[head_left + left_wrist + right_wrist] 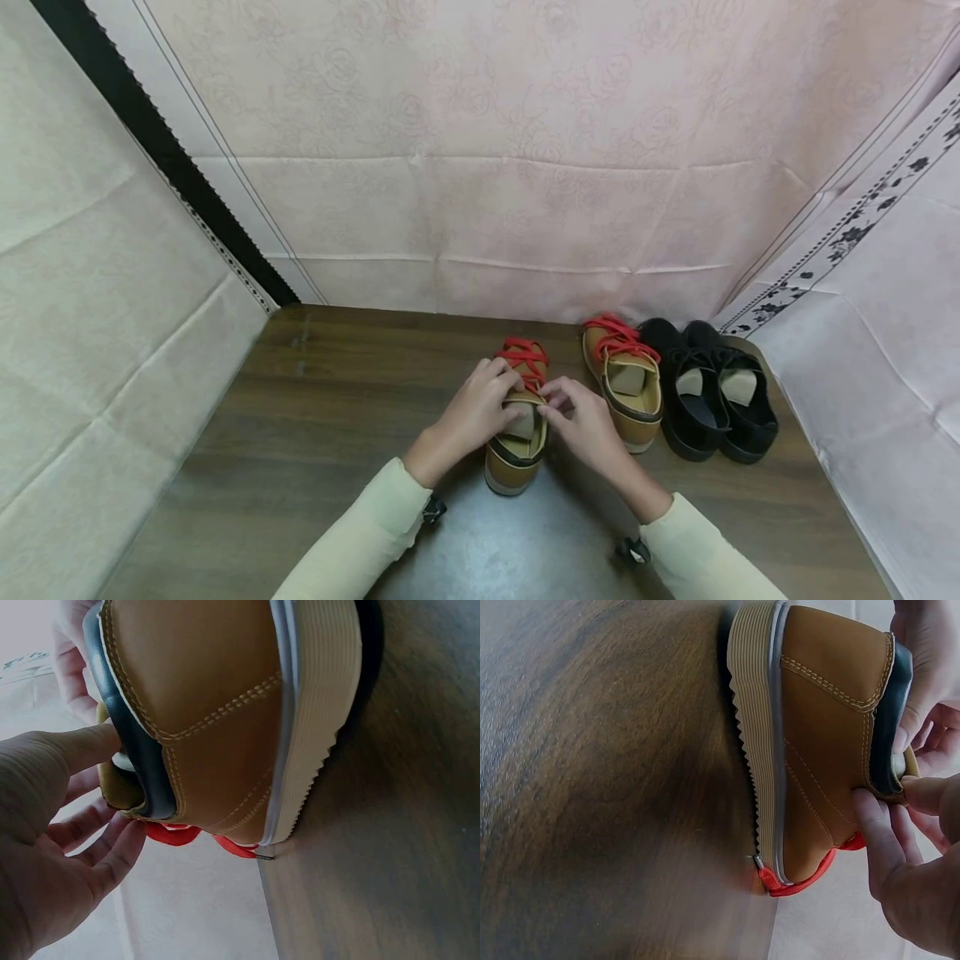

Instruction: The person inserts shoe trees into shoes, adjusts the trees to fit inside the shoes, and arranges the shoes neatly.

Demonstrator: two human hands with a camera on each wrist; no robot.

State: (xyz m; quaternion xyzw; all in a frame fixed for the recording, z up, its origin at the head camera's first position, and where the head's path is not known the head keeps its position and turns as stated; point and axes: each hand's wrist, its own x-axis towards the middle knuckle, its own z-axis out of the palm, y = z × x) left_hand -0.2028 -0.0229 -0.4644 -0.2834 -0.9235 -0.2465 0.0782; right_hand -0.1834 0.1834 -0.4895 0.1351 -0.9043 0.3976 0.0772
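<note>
A tan leather shoe (510, 473) with a dark padded collar stands on its sole, its toe towards the far wall. Red laces (522, 350) lie over its front. From the left, my left hand (474, 408) holds the shoe's upper near the tongue, thumb at the opening and fingers by the laces. My right hand (588, 423) pinches the edge of the upper on the other side, between thumb and fingers (877, 825). A pale insert (519, 421) shows inside the shoe. In the right wrist view a red lace end (772, 885) hangs down to the floor by the toe.
To the right stands the matching tan shoe (637, 429) with red laces. Beside it is a pair of black shoes (693, 433), close to the right wall covering. Patterned pale sheets (480, 208) bound the brown wooden surface (337, 417) at the back and sides.
</note>
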